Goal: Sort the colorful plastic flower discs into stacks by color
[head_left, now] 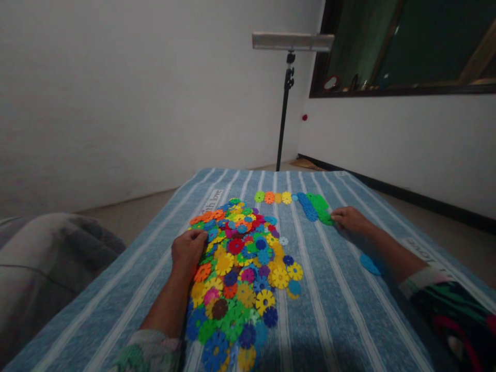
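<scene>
A heap of notched, flower-shaped plastic discs [235, 245] in many colours covers the middle of the cloth. At its left edge rests my left hand [189, 250], fingers bent and pressed together beside the discs; whatever is in them is hidden. My right hand [351, 219] pinches at the near right end of a green row of overlapping discs [318, 206], seemingly on a green disc. Left of that lies a blue row of discs [307, 206]. Farther left is a line of single discs, among them an orange disc [269, 197] and a yellow disc [287, 197].
A blue striped cloth [344, 289] covers the table. Some blue discs [370, 264] lie beside my right forearm. Grey fabric [50, 279] bulges at the left, beside the table. Behind the far edge stands a black pole [284, 108] with a flat panel on top.
</scene>
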`<move>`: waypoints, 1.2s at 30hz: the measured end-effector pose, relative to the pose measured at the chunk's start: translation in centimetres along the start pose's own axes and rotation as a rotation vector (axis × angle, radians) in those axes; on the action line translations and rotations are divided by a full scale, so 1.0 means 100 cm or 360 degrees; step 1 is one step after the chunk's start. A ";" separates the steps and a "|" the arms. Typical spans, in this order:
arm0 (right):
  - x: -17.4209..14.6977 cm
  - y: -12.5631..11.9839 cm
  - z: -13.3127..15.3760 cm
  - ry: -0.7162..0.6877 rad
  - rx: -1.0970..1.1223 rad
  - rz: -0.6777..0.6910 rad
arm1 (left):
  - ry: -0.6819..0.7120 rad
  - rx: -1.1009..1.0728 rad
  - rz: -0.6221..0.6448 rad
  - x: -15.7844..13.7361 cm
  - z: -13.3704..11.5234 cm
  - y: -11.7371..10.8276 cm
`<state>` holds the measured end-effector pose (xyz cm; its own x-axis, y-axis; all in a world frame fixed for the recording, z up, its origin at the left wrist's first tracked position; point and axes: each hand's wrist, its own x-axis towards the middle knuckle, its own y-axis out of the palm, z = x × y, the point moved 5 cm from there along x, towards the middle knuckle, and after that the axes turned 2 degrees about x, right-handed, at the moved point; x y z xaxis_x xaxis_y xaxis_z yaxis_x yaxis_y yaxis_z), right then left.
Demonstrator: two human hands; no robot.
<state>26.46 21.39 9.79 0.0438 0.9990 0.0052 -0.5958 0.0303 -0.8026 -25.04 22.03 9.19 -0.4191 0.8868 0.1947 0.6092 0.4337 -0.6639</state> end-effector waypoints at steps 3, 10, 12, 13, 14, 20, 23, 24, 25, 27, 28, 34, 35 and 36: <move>0.005 0.004 -0.001 -0.0049 -0.0068 -0.0026 | -0.0017 0.0002 -0.0012 0.001 0.001 0.001; 0.015 0.005 -0.004 -0.0036 -0.0125 -0.0164 | -0.0006 0.0012 0.0003 0.000 -0.002 -0.001; 0.015 0.006 -0.004 -0.0039 -0.0172 -0.0162 | -0.0005 0.0007 0.0001 0.000 -0.002 -0.001; 0.016 0.007 -0.004 -0.0036 -0.0201 -0.0166 | -0.0007 0.0003 0.0001 0.000 -0.002 -0.001; 0.016 0.007 -0.005 -0.0030 -0.0233 -0.0174 | -0.0009 -0.0006 0.0002 0.000 -0.001 -0.001; 0.015 0.009 -0.008 -0.0006 -0.0389 -0.0210 | -0.0031 -0.0051 0.0014 -0.003 -0.001 0.000; 0.015 0.009 -0.013 0.0053 -0.0398 -0.0196 | -0.0027 -0.0047 0.0030 -0.003 -0.003 0.000; 0.015 0.009 -0.014 0.0077 -0.0388 -0.0166 | -0.0022 -0.0040 0.0034 -0.003 -0.003 0.000; 0.014 0.010 -0.016 0.0096 -0.0372 -0.0125 | -0.0016 -0.0029 0.0030 -0.002 -0.003 -0.001; 0.013 0.012 -0.018 0.0119 -0.0330 -0.0034 | -0.0002 -0.0002 0.0018 -0.001 -0.002 0.000; 0.013 0.013 -0.018 0.0126 -0.0313 0.0000 | 0.0002 0.0007 0.0011 0.000 -0.002 0.000; 0.010 0.013 -0.014 0.0163 -0.0374 0.0037 | 0.0010 -0.0012 -0.0003 0.002 0.003 0.003; 0.011 0.013 -0.013 0.0158 -0.0403 0.0025 | 0.0014 -0.0015 -0.0005 0.002 0.003 0.003; 0.011 0.013 -0.013 0.0148 -0.0437 0.0011 | 0.0018 -0.0017 -0.0004 0.002 0.003 0.003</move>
<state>26.76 22.49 7.96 0.1216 0.9915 -0.0453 -0.3576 0.0012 -0.9339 -25.12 22.25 8.78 -0.4132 0.8874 0.2044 0.6155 0.4376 -0.6554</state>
